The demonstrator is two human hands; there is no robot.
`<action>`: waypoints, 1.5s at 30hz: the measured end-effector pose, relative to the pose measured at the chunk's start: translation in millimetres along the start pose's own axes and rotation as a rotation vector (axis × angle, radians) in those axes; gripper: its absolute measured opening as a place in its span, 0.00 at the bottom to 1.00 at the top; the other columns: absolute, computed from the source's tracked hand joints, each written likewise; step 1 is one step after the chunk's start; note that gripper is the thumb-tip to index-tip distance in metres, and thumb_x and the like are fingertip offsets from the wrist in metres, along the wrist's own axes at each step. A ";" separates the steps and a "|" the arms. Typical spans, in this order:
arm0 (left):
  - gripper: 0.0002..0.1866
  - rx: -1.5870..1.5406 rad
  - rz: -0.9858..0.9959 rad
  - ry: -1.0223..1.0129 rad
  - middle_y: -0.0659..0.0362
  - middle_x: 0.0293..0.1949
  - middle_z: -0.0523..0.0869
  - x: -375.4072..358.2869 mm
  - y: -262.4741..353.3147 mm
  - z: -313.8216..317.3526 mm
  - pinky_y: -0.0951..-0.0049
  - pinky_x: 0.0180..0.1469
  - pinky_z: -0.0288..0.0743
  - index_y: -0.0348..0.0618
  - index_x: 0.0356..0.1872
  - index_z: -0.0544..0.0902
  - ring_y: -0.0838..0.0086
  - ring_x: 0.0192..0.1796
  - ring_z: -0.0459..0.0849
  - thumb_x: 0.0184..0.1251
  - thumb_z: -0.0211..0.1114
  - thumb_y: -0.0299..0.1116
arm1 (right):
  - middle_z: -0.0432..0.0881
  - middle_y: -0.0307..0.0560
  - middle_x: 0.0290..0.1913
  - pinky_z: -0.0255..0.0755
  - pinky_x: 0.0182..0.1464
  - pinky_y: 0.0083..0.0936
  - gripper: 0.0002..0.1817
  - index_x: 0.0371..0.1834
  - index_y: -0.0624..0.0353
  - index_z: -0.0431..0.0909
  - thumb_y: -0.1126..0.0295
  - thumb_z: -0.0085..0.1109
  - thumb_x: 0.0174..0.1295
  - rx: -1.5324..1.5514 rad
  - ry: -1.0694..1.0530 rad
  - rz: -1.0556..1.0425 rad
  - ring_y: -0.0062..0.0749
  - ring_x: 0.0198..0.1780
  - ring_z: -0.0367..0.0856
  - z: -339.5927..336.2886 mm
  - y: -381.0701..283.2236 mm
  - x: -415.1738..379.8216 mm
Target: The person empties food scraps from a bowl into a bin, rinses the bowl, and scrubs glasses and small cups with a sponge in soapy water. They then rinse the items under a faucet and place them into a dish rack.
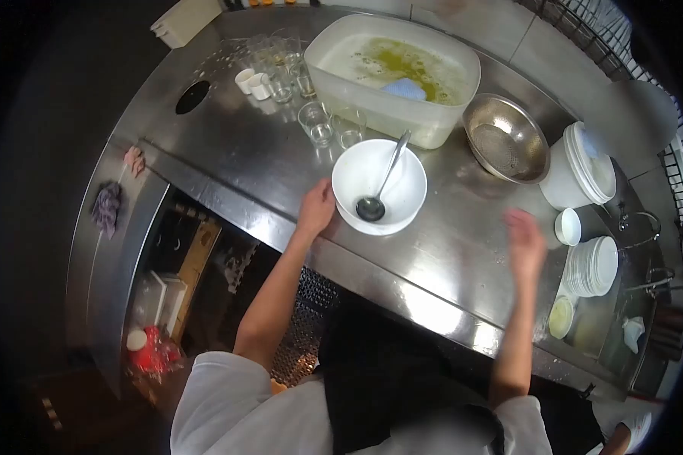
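A white bowl (347, 176) stands near the counter's front edge, with a metal ladle (391, 168) resting inside it, its handle over the back rim. My left hand (318, 206) holds the bowl at its left side, the fingers partly hidden by the rim. To the right, my right hand (525, 236) is raised over the counter, slightly blurred, with nothing in its loosely open fingers. Two clear glasses (321, 135) sit just behind the bowl.
Behind stands a plastic tub (387, 105) of cloudy liquid holding a blue cloth (406, 89). A metal bowl (506, 140), white buckets (565, 171), a small bowl (568, 227) and stacked plates (593, 267) are rightward. Cups (259, 86) and glasses stand back left.
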State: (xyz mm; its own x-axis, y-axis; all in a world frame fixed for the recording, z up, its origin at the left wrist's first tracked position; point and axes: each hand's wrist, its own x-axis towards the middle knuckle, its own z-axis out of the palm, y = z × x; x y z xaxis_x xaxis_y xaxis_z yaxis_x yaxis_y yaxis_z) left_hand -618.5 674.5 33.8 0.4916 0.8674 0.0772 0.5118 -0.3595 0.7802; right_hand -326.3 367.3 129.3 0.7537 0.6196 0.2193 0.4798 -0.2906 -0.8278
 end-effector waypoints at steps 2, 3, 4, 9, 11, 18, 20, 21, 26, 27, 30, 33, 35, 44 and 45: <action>0.13 0.061 0.080 -0.062 0.43 0.44 0.82 10.4 -9.0 4.6 0.57 0.49 0.74 0.39 0.47 0.79 0.48 0.48 0.80 0.62 0.54 0.28 | 0.81 0.46 0.53 0.74 0.54 0.33 0.17 0.48 0.59 0.79 0.82 0.53 0.55 -0.198 -0.205 -0.431 0.41 0.51 0.80 96.7 -68.9 18.2; 0.13 0.030 0.056 -0.115 0.43 0.44 0.81 15.2 -9.2 -2.1 0.57 0.49 0.74 0.39 0.47 0.79 0.48 0.47 0.80 0.61 0.55 0.27 | 0.75 0.50 0.60 0.70 0.57 0.37 0.19 0.48 0.58 0.80 0.82 0.56 0.51 -0.267 -0.348 -0.496 0.46 0.58 0.73 129.0 -88.6 29.8; 0.14 -0.004 0.032 -0.164 0.44 0.44 0.81 21.2 -4.0 -11.2 0.57 0.50 0.73 0.39 0.47 0.80 0.48 0.47 0.80 0.61 0.55 0.27 | 0.71 0.52 0.63 0.67 0.60 0.42 0.17 0.46 0.58 0.81 0.80 0.56 0.52 -0.466 -0.402 -0.541 0.46 0.61 0.70 155.8 -99.8 41.6; 0.15 0.128 0.394 0.196 0.49 0.46 0.80 72.4 39.9 -56.1 0.58 0.55 0.70 0.43 0.47 0.81 0.52 0.48 0.78 0.57 0.61 0.28 | 0.61 0.55 0.70 0.54 0.66 0.54 0.11 0.40 0.57 0.82 0.71 0.54 0.56 -0.892 -0.452 -0.705 0.53 0.68 0.60 199.1 -105.2 77.5; 0.15 0.350 0.561 0.213 0.49 0.48 0.78 93.7 57.7 -53.7 0.55 0.57 0.65 0.43 0.46 0.82 0.54 0.50 0.77 0.58 0.65 0.35 | 0.61 0.54 0.70 0.52 0.67 0.56 0.10 0.36 0.57 0.82 0.69 0.52 0.58 -0.974 -0.430 -0.826 0.54 0.68 0.59 191.8 -103.7 80.4; 0.24 0.633 0.348 -0.292 0.41 0.52 0.77 143.2 41.2 -51.6 0.51 0.61 0.61 0.46 0.47 0.84 0.53 0.54 0.77 0.58 0.64 0.54 | 0.81 0.42 0.29 0.72 0.45 0.40 0.11 0.40 0.53 0.77 0.73 0.54 0.54 -0.965 -0.330 -0.695 0.39 0.35 0.82 132.5 -142.8 94.3; 0.24 0.678 0.281 -0.283 0.41 0.51 0.77 147.8 29.7 -72.9 0.51 0.61 0.63 0.47 0.47 0.83 0.53 0.55 0.76 0.58 0.64 0.54 | 0.81 0.46 0.28 0.75 0.36 0.39 0.09 0.39 0.52 0.77 0.73 0.54 0.55 -0.866 -0.148 -0.637 0.43 0.31 0.82 107.5 -156.5 107.6; 0.24 0.700 0.245 -0.281 0.41 0.50 0.78 149.7 21.5 -82.7 0.51 0.60 0.63 0.47 0.48 0.83 0.52 0.56 0.76 0.58 0.64 0.53 | 0.81 0.48 0.29 0.76 0.32 0.39 0.08 0.39 0.53 0.76 0.72 0.54 0.56 -0.811 -0.047 -0.618 0.47 0.29 0.82 97.2 -157.8 118.6; 0.20 0.823 0.373 0.035 0.45 0.53 0.77 183.2 -17.3 -121.7 0.51 0.58 0.67 0.46 0.48 0.83 0.53 0.55 0.77 0.60 0.65 0.48 | 0.83 0.57 0.37 0.75 0.39 0.45 0.10 0.46 0.56 0.78 0.69 0.53 0.63 -0.799 0.198 -0.465 0.53 0.36 0.82 100.3 -178.0 214.2; 0.19 0.853 0.437 0.143 0.46 0.54 0.77 186.4 -9.0 -124.1 0.51 0.58 0.67 0.46 0.48 0.82 0.53 0.55 0.77 0.60 0.65 0.46 | 0.83 0.58 0.37 0.75 0.40 0.44 0.11 0.48 0.56 0.78 0.69 0.53 0.63 -0.700 0.295 -0.614 0.53 0.37 0.82 100.2 -182.7 224.1; 0.21 0.522 0.355 0.282 0.49 0.51 0.81 146.6 14.6 -132.4 0.54 0.57 0.69 0.42 0.53 0.78 0.54 0.52 0.79 0.61 0.63 0.41 | 0.83 0.59 0.36 0.76 0.41 0.38 0.12 0.47 0.59 0.78 0.67 0.54 0.63 -0.278 0.275 -0.520 0.49 0.38 0.84 107.5 -188.0 182.6; 0.21 0.144 0.042 -0.255 0.48 0.42 0.84 104.2 -2.0 -106.5 0.60 0.51 0.74 0.38 0.53 0.76 0.53 0.46 0.82 0.61 0.61 0.37 | 0.84 0.56 0.35 0.75 0.41 0.34 0.14 0.44 0.63 0.79 0.63 0.58 0.61 -0.283 0.058 -0.109 0.40 0.36 0.85 127.9 -124.9 115.6; 0.21 -0.031 0.076 -0.333 0.45 0.37 0.85 70.4 -17.2 -67.0 0.62 0.48 0.76 0.39 0.55 0.74 0.50 0.42 0.83 0.60 0.60 0.35 | 0.84 0.54 0.33 0.78 0.33 0.31 0.16 0.44 0.66 0.80 0.64 0.60 0.59 -0.277 -0.333 0.199 0.38 0.31 0.84 147.8 -89.7 80.9; 0.25 0.068 -0.059 -0.334 0.45 0.54 0.78 22.6 23.1 -8.9 0.55 0.59 0.72 0.55 0.62 0.71 0.51 0.58 0.76 0.61 0.56 0.35 | 0.82 0.59 0.40 0.83 0.27 0.30 0.22 0.51 0.79 0.72 0.75 0.51 0.54 0.265 -0.391 0.642 0.41 0.34 0.85 173.6 -42.7 18.7; 0.25 0.060 -0.064 -0.350 0.45 0.53 0.78 22.1 24.9 -3.2 0.55 0.59 0.73 0.56 0.63 0.71 0.51 0.57 0.76 0.61 0.56 0.33 | 0.81 0.60 0.42 0.83 0.28 0.30 0.22 0.52 0.79 0.71 0.75 0.51 0.54 0.289 -0.406 0.653 0.41 0.36 0.85 170.2 -40.2 15.1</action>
State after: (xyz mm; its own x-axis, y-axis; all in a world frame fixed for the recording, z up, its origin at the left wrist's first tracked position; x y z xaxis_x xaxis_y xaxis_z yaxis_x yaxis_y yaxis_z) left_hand -597.2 685.9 56.9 0.6633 0.7222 -0.1959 0.5845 -0.3366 0.7383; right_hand -410.7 512.5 78.0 0.5930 0.6223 -0.5110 -0.1756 -0.5194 -0.8363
